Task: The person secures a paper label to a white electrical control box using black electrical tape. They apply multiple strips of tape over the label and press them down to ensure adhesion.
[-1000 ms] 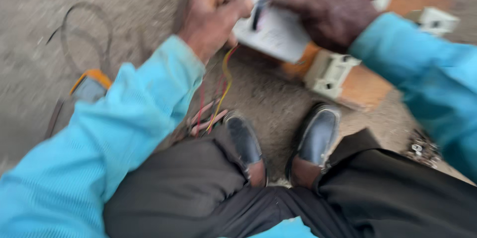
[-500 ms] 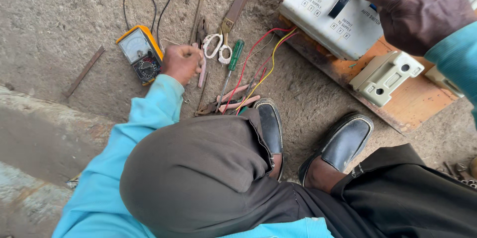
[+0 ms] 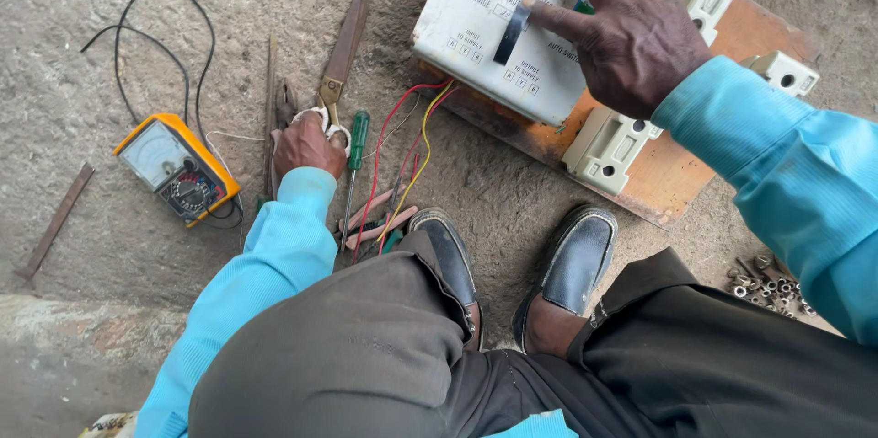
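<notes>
Our left hand (image 3: 306, 147), left of centre in the frame, is curled over the white handles of the scissors (image 3: 335, 81), whose blades point up toward the top of the frame on the concrete floor (image 3: 91, 54). Just right of it lies a green-handled screwdriver (image 3: 355, 159), and to its left a yellow multimeter (image 3: 178, 168) with black leads. Our right hand (image 3: 626, 36), at the upper right, rests spread on the white electrical box (image 3: 476, 45), fingers on its dark strap. The box sits on an orange board (image 3: 677, 173), with red and yellow wires (image 3: 402, 141) trailing down from it.
</notes>
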